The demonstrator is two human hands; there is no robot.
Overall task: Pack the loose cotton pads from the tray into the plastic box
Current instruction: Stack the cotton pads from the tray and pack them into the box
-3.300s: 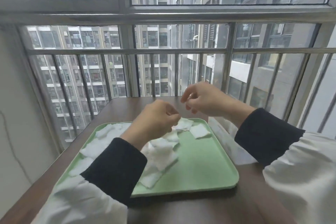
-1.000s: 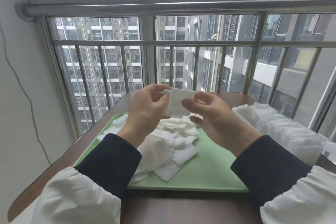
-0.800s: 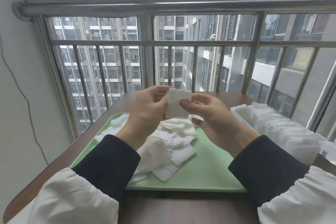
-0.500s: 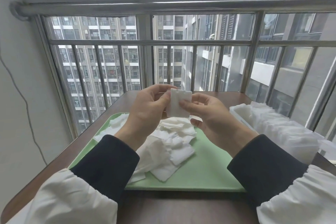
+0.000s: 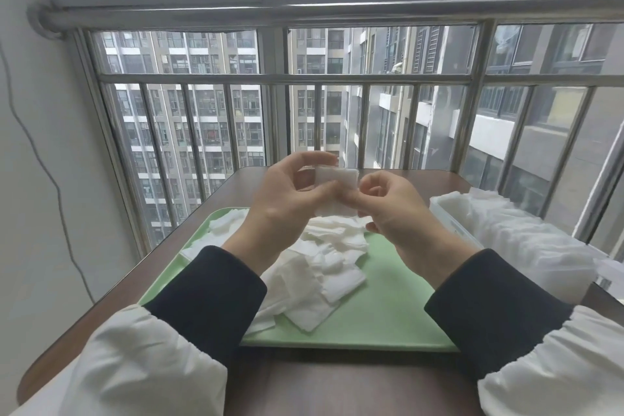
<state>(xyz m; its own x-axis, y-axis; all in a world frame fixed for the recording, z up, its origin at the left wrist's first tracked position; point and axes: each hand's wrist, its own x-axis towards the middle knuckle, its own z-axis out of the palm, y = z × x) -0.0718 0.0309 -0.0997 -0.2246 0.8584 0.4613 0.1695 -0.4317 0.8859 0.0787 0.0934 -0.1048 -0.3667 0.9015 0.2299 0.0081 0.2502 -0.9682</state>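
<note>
Little has changed: the left hand (image 5: pixel 287 194) and right hand (image 5: pixel 396 213) still pinch one cotton pad (image 5: pixel 337 176) between them, each grip narrow, above the heap (image 5: pixel 332 263) on the tray (image 5: pixel 388 314); the box (image 5: pixel 450 214) sits just right of the tray.

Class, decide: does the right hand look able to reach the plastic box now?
Probably yes: the plastic box lies just beside the right hand with nothing between, though that hand and the left hand both pinch the held cotton pads.
</note>
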